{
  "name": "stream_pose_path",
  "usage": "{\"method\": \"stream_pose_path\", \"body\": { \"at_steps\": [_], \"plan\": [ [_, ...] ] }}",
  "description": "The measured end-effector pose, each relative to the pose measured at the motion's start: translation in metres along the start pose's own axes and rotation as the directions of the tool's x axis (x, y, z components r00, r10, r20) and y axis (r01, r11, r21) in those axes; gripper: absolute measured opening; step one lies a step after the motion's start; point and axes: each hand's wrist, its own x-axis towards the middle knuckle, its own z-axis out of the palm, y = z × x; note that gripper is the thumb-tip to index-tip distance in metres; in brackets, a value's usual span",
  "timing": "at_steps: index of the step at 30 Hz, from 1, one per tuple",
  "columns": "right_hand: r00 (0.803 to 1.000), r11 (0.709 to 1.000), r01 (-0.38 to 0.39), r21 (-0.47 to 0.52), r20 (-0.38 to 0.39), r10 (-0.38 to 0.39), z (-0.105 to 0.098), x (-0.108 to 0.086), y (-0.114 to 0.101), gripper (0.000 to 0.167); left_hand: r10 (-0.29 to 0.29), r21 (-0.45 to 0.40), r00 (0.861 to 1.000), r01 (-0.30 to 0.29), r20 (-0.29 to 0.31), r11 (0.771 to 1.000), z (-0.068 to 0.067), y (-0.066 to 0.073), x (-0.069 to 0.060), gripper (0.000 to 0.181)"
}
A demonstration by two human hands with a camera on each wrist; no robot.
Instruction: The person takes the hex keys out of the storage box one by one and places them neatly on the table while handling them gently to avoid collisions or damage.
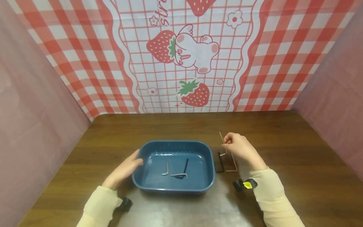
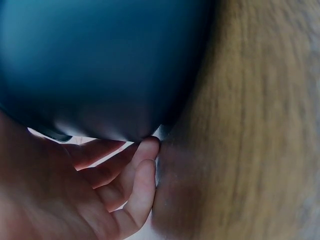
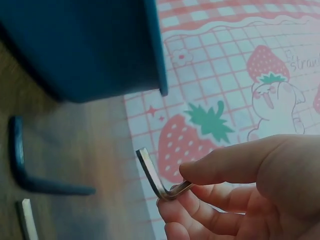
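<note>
Between thumb and fingers, my right hand (image 1: pixel 239 146) pinches a bronze-coloured hex key (image 3: pixel 152 172) above the table, right of the blue basin (image 1: pixel 173 190). Its short bent end points away from the fingers in the right wrist view. My left hand (image 1: pixel 126 167) holds the basin's left side, thumb over the rim and fingers against the outer wall (image 2: pixel 100 65). Inside the basin lie a silver hex key (image 1: pixel 167 167), a second silver hex key (image 1: pixel 186 176) and a black hex key (image 1: pixel 186 164) partly beneath it.
Beside the basin's right wall, a black hex key (image 1: pixel 222 167) and another bronze-coloured hex key (image 1: pixel 235 164) lie on the wooden table (image 1: pixel 295 148). A checked strawberry cloth (image 1: pixel 181 91) hangs behind the table, with pink fabric (image 1: pixel 334 72) at both sides.
</note>
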Motion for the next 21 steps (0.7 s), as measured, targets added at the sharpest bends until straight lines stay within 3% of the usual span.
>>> {"method": "stream_pose_path", "body": {
  "at_steps": [12, 21],
  "plan": [
    [0.999, 0.994, -0.045, 0.103, 0.031, 0.042, 0.002, -0.009, 0.026, 0.021, 0.003, 0.002, 1.000, -0.003, -0.006, 1.000, 0.002, 0.002, 0.001, 0.065],
    [0.994, 0.994, -0.100, 0.032, 0.042, 0.099, -0.004, -0.016, 0.041, 0.020, -0.011, 0.007, 1.000, 0.011, -0.002, 1.000, 0.001, 0.001, 0.001, 0.067]
  ]
}}
